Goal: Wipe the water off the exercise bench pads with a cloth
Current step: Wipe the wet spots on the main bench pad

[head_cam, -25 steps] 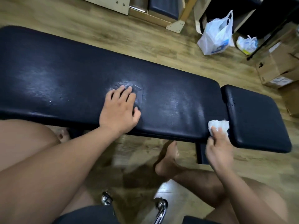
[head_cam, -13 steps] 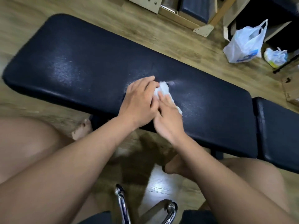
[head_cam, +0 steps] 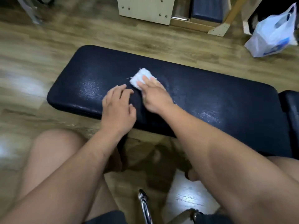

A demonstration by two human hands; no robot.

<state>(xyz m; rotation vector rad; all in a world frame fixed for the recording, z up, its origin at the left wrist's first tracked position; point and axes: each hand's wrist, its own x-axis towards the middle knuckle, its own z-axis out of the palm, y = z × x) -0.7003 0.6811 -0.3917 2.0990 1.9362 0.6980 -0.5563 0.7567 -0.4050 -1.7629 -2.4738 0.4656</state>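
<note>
A long black bench pad [head_cam: 210,101] runs across the view, with wet glints on its left and right parts. The edge of a second, shorter pad [head_cam: 291,107] shows at the far right. My right hand [head_cam: 155,96] presses a small folded white cloth [head_cam: 140,77] flat onto the long pad's middle, fingers spread over it. Just left of it, my left hand [head_cam: 117,110] rests on the pad's near edge, fingers loosely apart and holding nothing.
The wooden floor [head_cam: 40,46] surrounds the bench. A white plastic bag [head_cam: 273,33] sits at the back right, beside wooden furniture [head_cam: 145,8]. Chrome chair tubing [head_cam: 144,207] and my bare knees fill the bottom of the view.
My right hand carried the cloth from the gap between the pads to the long pad's middle and pushed it further left and away. My left hand slid back toward the near edge.
</note>
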